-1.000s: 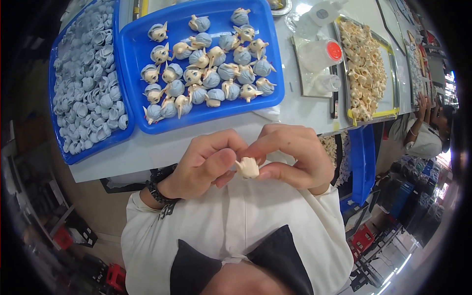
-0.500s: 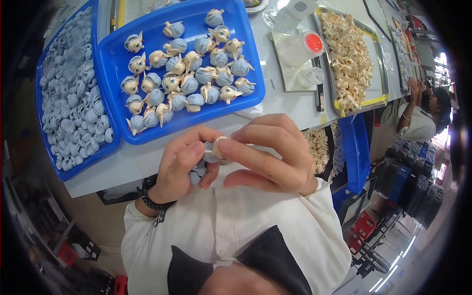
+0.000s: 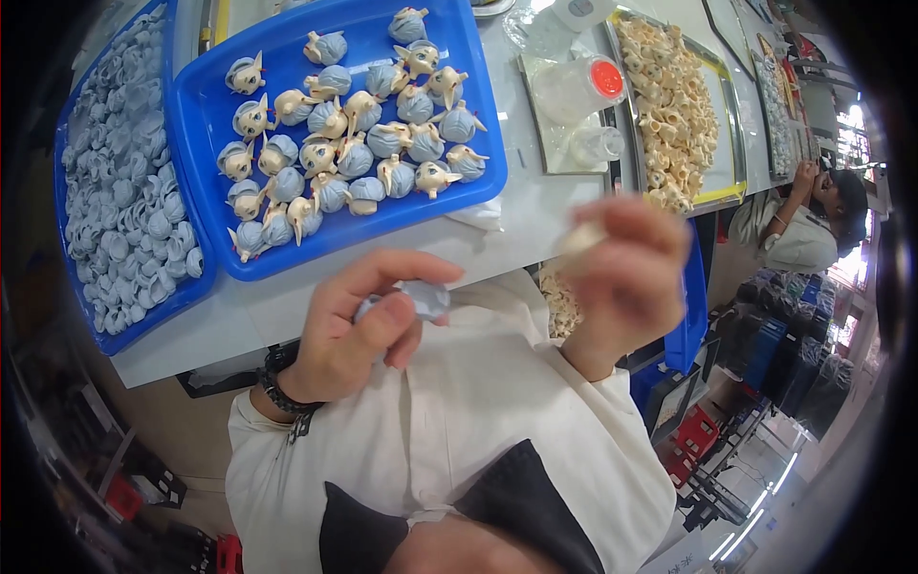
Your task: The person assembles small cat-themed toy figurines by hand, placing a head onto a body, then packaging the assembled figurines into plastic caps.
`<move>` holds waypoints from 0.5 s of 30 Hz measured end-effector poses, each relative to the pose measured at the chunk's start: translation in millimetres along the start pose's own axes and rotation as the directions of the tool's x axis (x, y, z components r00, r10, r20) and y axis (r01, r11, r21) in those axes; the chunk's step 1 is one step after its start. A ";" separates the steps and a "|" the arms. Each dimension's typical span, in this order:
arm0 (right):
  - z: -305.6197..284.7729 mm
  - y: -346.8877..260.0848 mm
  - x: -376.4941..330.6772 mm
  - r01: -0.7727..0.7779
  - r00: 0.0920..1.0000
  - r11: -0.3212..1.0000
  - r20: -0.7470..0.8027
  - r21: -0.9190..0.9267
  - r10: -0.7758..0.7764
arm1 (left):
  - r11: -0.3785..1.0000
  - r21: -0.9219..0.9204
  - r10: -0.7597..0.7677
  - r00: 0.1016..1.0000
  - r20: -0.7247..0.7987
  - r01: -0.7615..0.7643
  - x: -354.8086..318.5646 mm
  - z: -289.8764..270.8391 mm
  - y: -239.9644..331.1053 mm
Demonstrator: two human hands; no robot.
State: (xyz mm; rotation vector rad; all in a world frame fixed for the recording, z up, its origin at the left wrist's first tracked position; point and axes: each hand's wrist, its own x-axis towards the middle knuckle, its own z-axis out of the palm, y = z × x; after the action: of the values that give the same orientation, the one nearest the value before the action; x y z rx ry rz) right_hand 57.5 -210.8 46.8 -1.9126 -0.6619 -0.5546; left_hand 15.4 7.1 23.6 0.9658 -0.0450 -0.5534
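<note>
My left hand [image 3: 342, 337] is closed around blue-grey doll hair pieces [image 3: 426, 300]. One shell-like piece shows its hollow side between thumb and index finger, and others are partly hidden in the palm. Off to the right, near the table edge, my right hand [image 3: 636, 287] is smeared by motion. A pale cream doll head part [image 3: 579, 243] sits at its fingertips, too blurred for detail. Beyond my left hand, a blue tray [image 3: 382, 222] carries several doll heads [image 3: 433, 178] with pointed ears and blue-grey hair.
Another blue tray [image 3: 208, 277] at the far left is heaped with blue-grey hair pieces [image 3: 124, 220]. Cream head parts [image 3: 674, 115] fill a yellow-edged tray at the right. Between them stands a plastic jar with a red lid [image 3: 606, 77]. A co-worker [image 3: 813, 225] sits at the far right.
My hands have separated: the right moved away to the right with the cream part. The left still holds the hair pieces, one now turned to show its hollow side.
</note>
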 end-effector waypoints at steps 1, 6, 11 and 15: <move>1.4 10.7 -2.7 -0.072 0.960 0.997 -0.268 0.032 0.078 | 0.999 -0.038 0.027 0.999 -0.039 -0.028 -0.8 -1.5 -0.7; -37.3 61.2 -10.1 -0.358 0.901 0.925 -0.305 -0.125 0.307 | 0.997 -0.028 0.076 0.995 -0.061 -0.078 -1.5 -5.4 -5.8; -36.2 71.2 -14.5 -0.347 0.923 0.918 -0.243 -0.192 0.298 | 0.997 -0.041 0.057 0.996 -0.070 -0.060 -1.0 -5.1 -5.1; -32.6 71.2 -12.8 -0.332 0.932 0.908 -0.236 -0.254 0.275 | 0.996 -0.044 0.072 0.995 -0.076 -0.076 -0.7 -6.1 -5.5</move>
State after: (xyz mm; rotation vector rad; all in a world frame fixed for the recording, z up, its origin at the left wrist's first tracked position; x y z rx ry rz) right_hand 92.0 -268.4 4.6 -2.1478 -0.1499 -0.6538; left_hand 14.2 9.6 15.9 0.9343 -0.0017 -0.4483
